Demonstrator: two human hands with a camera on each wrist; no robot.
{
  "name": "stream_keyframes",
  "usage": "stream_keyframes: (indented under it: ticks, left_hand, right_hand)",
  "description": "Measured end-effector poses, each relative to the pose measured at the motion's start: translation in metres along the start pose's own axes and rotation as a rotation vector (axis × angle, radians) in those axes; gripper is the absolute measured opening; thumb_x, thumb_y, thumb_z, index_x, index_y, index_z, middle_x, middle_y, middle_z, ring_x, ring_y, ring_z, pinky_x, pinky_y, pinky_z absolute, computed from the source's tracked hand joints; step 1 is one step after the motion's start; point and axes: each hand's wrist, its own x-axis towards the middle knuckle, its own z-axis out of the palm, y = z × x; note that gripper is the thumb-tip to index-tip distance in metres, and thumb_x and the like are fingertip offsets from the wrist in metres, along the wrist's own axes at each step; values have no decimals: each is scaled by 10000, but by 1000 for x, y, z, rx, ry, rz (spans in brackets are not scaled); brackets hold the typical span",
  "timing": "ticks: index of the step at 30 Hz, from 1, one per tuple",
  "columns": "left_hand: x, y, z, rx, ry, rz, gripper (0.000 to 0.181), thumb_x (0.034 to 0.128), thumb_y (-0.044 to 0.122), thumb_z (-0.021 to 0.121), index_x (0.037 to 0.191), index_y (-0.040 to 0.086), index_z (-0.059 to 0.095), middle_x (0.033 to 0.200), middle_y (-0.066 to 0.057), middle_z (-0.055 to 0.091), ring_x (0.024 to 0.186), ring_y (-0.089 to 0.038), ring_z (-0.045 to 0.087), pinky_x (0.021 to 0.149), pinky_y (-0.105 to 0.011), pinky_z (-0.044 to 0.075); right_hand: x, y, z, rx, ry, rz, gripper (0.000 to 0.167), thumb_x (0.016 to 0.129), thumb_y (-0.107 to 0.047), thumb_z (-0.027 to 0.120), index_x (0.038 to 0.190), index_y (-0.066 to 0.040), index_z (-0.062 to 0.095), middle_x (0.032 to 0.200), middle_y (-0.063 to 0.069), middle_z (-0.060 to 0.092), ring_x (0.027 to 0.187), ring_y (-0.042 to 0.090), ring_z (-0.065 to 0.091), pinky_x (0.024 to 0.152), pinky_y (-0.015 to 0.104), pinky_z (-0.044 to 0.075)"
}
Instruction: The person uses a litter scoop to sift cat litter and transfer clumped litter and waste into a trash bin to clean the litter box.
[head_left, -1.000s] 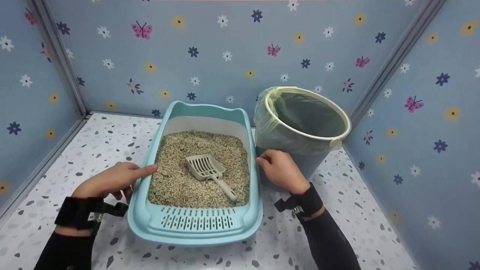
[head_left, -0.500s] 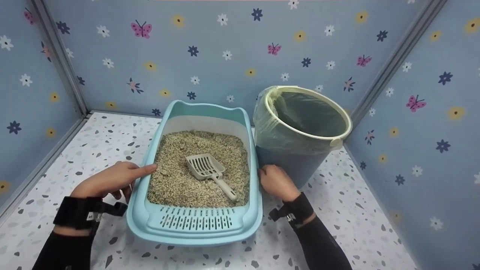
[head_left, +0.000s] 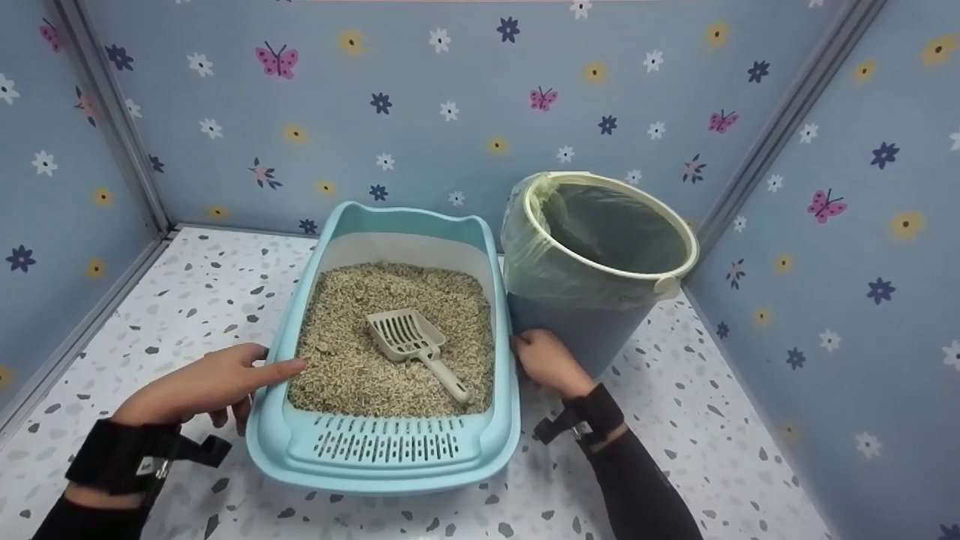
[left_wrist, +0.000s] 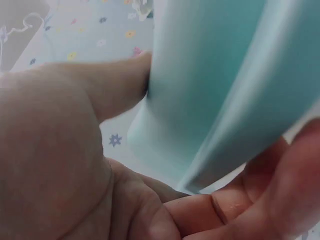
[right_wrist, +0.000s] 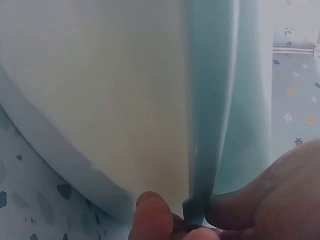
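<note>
A light-blue litter box [head_left: 390, 478] stands on the speckled surface, filled with tan granular litter [head_left: 352, 292]. On the litter lies a beige slotted litter scoop [head_left: 430, 354], its handle pointing to the near right. My left hand [head_left: 196, 390] holds the box's left rim, thumb over the top; in the left wrist view the fingers curl beneath the rim [left_wrist: 210, 90]. My right hand [head_left: 553, 361] grips the right rim between box and bin. The right wrist view shows thumb and fingers on either side of that rim [right_wrist: 207, 100]; the head view partly hides these fingertips.
A grey-blue trash bin [head_left: 577, 330] with a cream ring and a translucent yellowish liner [head_left: 536, 259] stands close to the box's right side. Blue flowered panels [head_left: 450, 82] enclose the back and both sides. White speckled surface [head_left: 172, 300] extends left of the box.
My right hand has slid down and nearer along the right rim. My left hand has shifted nearer and left along its rim. The box, scoop and bin look almost unmoved.
</note>
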Motion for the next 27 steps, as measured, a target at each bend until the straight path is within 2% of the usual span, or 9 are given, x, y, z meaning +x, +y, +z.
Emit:
stream_keyframes:
  ticks: [5,12,15,17,21,27]
  left_hand:
    - [-7,-1,6,-4,21,10,624,1121,580,603,1317,-9,540,829,-80,722,609,-230,698,480,-290,473]
    - [-3,-5,8,15,78,56,543,1120,538,623,1218,5,594,781,-57,694,598,-200,632,471,-303,485]
    - [1,-7,6,16,83,78,528,1120,521,631,1224,5,598,774,-54,685,596,-193,614,469,-305,490]
    - [3,-9,1,13,76,88,532,1124,517,627,1234,-3,603,774,-56,689,587,-185,607,467,-298,489]
    - [8,-14,-16,-5,38,99,562,1134,494,624,1305,-41,608,783,-74,705,564,-165,612,452,-284,495]
    - [16,-22,-43,3,-43,84,622,1151,479,604,1431,-74,553,844,-88,728,615,-165,659,472,-292,528]
  right_hand:
    - [2,5,1,63,-33,-1,411,1163,-237,496,767,-150,560,626,-33,479,455,122,442,465,288,428]
    - [1,7,0,188,-109,89,362,1169,-293,498,939,-50,636,658,-1,478,433,130,416,406,302,404]
    - [0,10,-1,230,-154,99,360,1171,-312,511,944,-63,635,698,37,519,446,141,444,414,316,410]
    - [-2,10,-2,263,-192,98,357,1168,-306,531,922,-68,632,699,73,570,460,161,493,421,323,426]
    - [-6,7,-3,342,-304,109,367,1151,-300,578,840,-110,619,657,54,620,525,161,592,463,299,452]
    - [-10,2,-2,409,-440,100,404,1148,-314,607,787,-133,598,658,9,597,552,134,586,460,256,439]
